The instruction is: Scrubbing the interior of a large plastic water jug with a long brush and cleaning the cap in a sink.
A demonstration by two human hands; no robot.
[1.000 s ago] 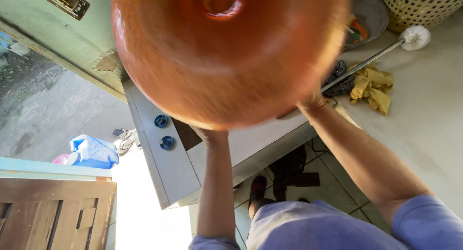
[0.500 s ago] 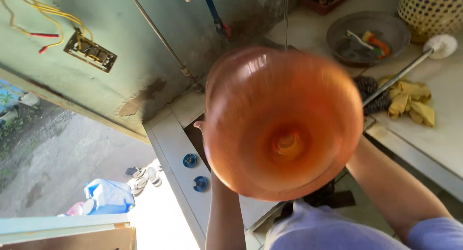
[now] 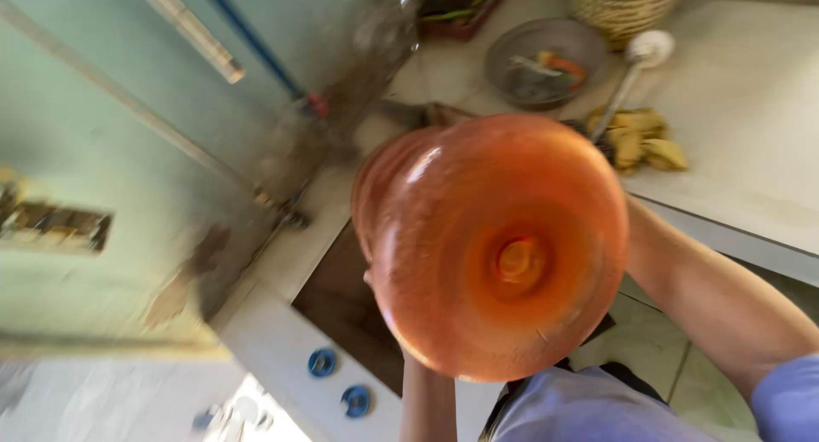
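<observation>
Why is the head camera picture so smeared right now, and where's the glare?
Head view: motion blur streaks the green wall and countertop; the orange jug fills the centre, soft-edged, with a white highlight on its upper left; blown-out daylight sits at the bottom left.

The orange plastic jug [image 3: 499, 246] is large and round, and it fills the middle of the view. Its material is half transparent, with a glossy surface that shows bright light spots on the upper left part. It is turned so that one round end faces the camera; in the centre of this end there is a small raised circle, and soft rings go around it. Along the left side some ribs of the body are visible. The jug is held up in the air, tilted, above the dark opening in the counter [image 3: 273, 340], and it touches nothing below. Its outline is a little blurred.
</observation>
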